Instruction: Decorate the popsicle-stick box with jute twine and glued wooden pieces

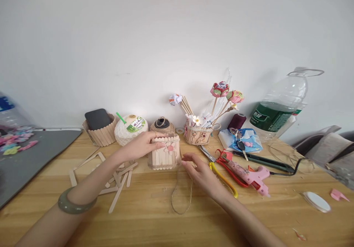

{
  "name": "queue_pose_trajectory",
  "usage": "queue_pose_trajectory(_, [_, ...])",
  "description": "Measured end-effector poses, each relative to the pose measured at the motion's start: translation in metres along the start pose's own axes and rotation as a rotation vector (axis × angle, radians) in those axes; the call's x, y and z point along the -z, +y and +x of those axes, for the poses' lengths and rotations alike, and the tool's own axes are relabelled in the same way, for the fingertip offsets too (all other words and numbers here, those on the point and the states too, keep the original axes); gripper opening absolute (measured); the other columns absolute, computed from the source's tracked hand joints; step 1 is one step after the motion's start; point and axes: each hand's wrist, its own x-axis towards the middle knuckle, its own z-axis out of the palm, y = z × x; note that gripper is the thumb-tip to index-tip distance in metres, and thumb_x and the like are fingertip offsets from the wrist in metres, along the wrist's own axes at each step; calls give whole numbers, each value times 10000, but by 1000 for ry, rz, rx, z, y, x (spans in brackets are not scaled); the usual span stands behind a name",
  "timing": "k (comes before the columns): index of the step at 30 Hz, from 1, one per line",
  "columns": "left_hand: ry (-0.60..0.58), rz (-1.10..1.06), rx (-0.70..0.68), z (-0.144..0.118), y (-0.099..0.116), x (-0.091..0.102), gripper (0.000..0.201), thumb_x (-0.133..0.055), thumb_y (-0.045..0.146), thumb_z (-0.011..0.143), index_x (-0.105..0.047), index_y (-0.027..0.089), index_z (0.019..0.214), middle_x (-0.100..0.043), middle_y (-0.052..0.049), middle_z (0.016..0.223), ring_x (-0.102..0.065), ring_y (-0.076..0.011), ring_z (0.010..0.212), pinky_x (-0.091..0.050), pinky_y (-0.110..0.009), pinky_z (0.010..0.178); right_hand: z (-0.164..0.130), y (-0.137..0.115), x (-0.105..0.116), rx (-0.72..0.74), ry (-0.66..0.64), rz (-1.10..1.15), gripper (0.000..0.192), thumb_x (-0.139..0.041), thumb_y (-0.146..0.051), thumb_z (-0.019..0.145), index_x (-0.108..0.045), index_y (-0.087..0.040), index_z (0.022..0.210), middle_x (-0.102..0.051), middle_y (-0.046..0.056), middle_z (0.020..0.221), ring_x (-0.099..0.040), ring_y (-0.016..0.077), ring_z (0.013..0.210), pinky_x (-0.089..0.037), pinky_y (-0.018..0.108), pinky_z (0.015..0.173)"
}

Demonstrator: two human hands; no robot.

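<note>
Stick box (164,152), a small container clad in upright craft sticks w/ a pink flower on its front, stood mid-surface, just near of a ball of jute twine (162,125). Left hand (139,146) was on it: fingers wrapped over the box's top-left edge, thumb on the left side, holding it upright on the wooden surface (155,217). A green bangle (74,203) sat on that wrist. Right hand (197,170) lay just right of the box, fingers loosely curled & half open, tips near the box's lower right corner; whether they pinched the twine strand, couldn't tell. A twine loop (181,197) trailed from the box's base toward the near edge, lying on the surface between the two forearms.

Left of the box, loose craft sticks (117,182) lay scattered, some glued into a frame shape. Far left: a stick-sided holder (101,135) w/ a dark phone (97,119) in it, then a white coconut drink (129,129) w/ a green straw. Right of the twine ball stood a decorated pot (197,133) of paper flowers on sticks. Right of the right hand: yellow-handled scissors (221,175), red-handled pliers (231,165), a pink glue gun (249,173) w/ black cord. Farther right, a clear plastic bottle (279,108) w/ green label, top cut off, plus keys (241,143) on a blue packet. Grey mat (24,158) covered the far-left part.
</note>
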Motion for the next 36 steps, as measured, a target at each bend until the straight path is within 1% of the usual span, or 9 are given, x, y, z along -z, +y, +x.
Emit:
queue_pose_trajectory(3, [-70, -48, 10, -1, 4, 3, 346, -428, 423, 833, -647, 179, 945, -676, -34, 961, -601, -206, 867, -441, -278, 756, 0, -2, 0, -9, -22, -17, 304, -456, -410, 845, -553, -187, 1028, -608, 80, 1082, -554, 213, 1014, -409, 363, 874])
queue_pose_trajectory(6, [-57, -97, 27, -2, 9, 3, 336, -431, 413, 828, -650, 162, 789, -668, -15, 799, -586, -178, 739, -423, -253, 668, -1, -4, 1, -16, -48, -17, 294, -450, -390, 851, -555, -188, 1037, -603, 79, 1097, -553, 210, 1016, -404, 362, 882])
queue_pose_trajectory(10, [70, -129, 69, -1, 9, -1, 291, -489, 396, 785, -659, 165, 732, -650, -3, 730, -562, -170, 696, -397, -252, 640, -1, -7, 1, -16, -62, -6, 301, -456, -397, 850, -556, -193, 1049, -604, 76, 1097, -549, 213, 1024, -402, 363, 888])
queue_pose_trajectory(15, [234, -172, 129, 4, -2, -10, 307, -494, 407, 770, -650, 146, 721, -648, -21, 711, -547, -174, 672, -393, -265, 620, -1, -9, 4, 13, -60, 9, 317, -450, -407, 857, -556, -195, 1068, -604, 75, 1102, -543, 213, 1040, -389, 364, 913])
queue_pose_trajectory(18, [267, -188, 140, 6, -7, -15, 300, -492, 394, 773, -648, 141, 739, -647, -22, 708, -547, -170, 664, -395, -260, 608, -1, -11, 6, 18, -57, 28, 312, -443, -398, 862, -560, -189, 1062, -600, 79, 1116, -543, 214, 1045, -391, 361, 915])
queue_pose_trajectory(24, [240, -196, 129, 9, -18, -18, 389, -459, 468, 787, -621, 136, 666, -609, 0, 610, -543, -164, 598, -404, -258, 569, -2, -15, 8, 21, -53, 48, 316, -431, -402, 863, -563, -176, 1040, -608, 84, 1108, -564, 211, 1023, -408, 348, 903])
queue_pose_trajectory(26, [236, -191, 124, 10, -20, -17, 423, -425, 486, 803, -630, 131, 700, -628, -12, 641, -565, -177, 630, -423, -268, 592, -1, -16, 8, 21, -61, 47, 319, -423, -404, 864, -560, -174, 1037, -609, 85, 1104, -567, 210, 1022, -408, 346, 906])
queue_pose_trajectory(31, [281, -133, 113, 10, -18, -14, 369, -428, 436, 820, -643, 153, 922, -671, -64, 951, -584, -227, 895, -424, -326, 795, -1, -15, 9, -8, -30, 42, 322, -418, -421, 859, -557, -192, 1036, -610, 75, 1102, -561, 213, 1032, -409, 351, 909])
queue_pose_trajectory(36, [281, -90, 98, 7, -14, -15, 277, -481, 371, 798, -653, 185, 910, -677, -48, 951, -598, -226, 890, -427, -338, 808, 1, -10, 10, -22, 70, 48, 334, -444, -450, 836, -560, -194, 1017, -618, 75, 1085, -553, 231, 1034, -425, 361, 879])
